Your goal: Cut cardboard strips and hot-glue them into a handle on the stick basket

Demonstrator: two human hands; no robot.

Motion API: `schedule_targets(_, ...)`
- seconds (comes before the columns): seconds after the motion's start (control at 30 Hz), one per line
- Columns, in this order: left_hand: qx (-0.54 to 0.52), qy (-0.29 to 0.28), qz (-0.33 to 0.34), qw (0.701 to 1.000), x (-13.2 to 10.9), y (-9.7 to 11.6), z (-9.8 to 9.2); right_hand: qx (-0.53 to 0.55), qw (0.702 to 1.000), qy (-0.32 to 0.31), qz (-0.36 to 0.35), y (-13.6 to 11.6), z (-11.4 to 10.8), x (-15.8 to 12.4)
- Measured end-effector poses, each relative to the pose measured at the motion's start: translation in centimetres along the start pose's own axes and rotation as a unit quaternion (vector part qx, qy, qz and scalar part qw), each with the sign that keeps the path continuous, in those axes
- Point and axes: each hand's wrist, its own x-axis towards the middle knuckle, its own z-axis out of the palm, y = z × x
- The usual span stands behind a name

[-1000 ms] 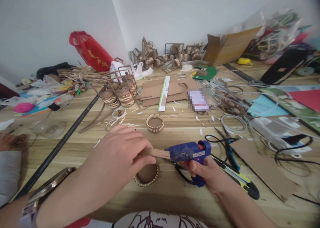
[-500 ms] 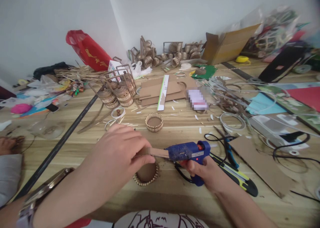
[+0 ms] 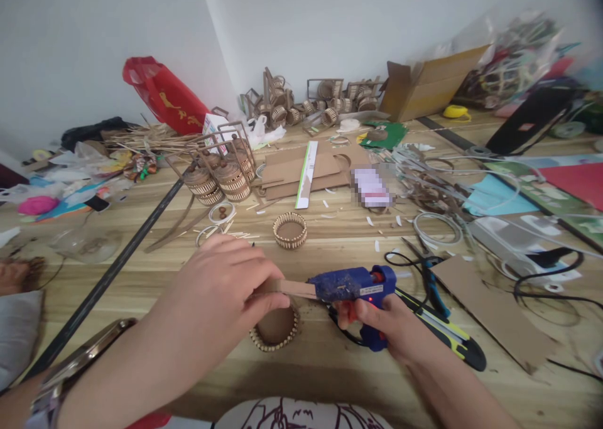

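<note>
My left hand [image 3: 235,284] pinches a brown cardboard strip [image 3: 296,288] between thumb and fingers. My right hand [image 3: 377,322] is wrapped round the handle of a blue hot glue gun [image 3: 353,284], whose small red light is on. The gun's nozzle end meets the right end of the strip; the tip itself is hard to make out. Below my left hand lies a round brown tray edged with short pale sticks [image 3: 276,340], partly hidden by the hand. A similar shallow round tray [image 3: 289,231] sits farther back on the table.
Right of the glue gun lie a yellow-black utility knife [image 3: 447,335], pliers [image 3: 431,278] and a cardboard piece [image 3: 494,313]. Small lidded stick baskets [image 3: 230,181] stand back left. Cardboard sheets [image 3: 282,171] lie mid-table. Another person's hand [image 3: 14,275] rests at the left edge.
The glue gun's nozzle end has shifted very slightly left along the strip. My left hand has moved slightly left too, still pinching the strip.
</note>
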Motion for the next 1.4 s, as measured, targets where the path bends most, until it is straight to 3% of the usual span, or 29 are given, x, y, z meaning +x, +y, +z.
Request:
schedule_targets(0.23, -0.001, 0.000, -0.001, 1.000, 0.0, 0.1, 0.0, 0.042, 0.999, 0.007, -0.001, -1.4, 1.0, -0.3)
schedule_targets(0.43, -0.007, -0.001, -0.001, 1.000, 0.1, 0.2, -0.3, 0.046, 0.999, -0.012, -0.011, -1.0, 1.0, 0.0)
schedule_targets(0.7, -0.022, 0.016, 0.010, 1.000, 0.0, 0.1, 0.0, 0.067, 0.997, 0.031, 0.001, -1.0, 1.3, -0.2)
schedule_targets(0.87, -0.012, 0.016, 0.006, 1.000, -0.1, 0.2, 0.1, 0.058, 0.998, 0.002, -0.003, -0.6, 1.0, 0.1)
schedule_targets(1.4, -0.012, 0.001, -0.002, 1.000, -0.2, 0.3, -0.1, 0.074, 0.996, 0.046, 0.012, -0.9, 1.6, -0.3)
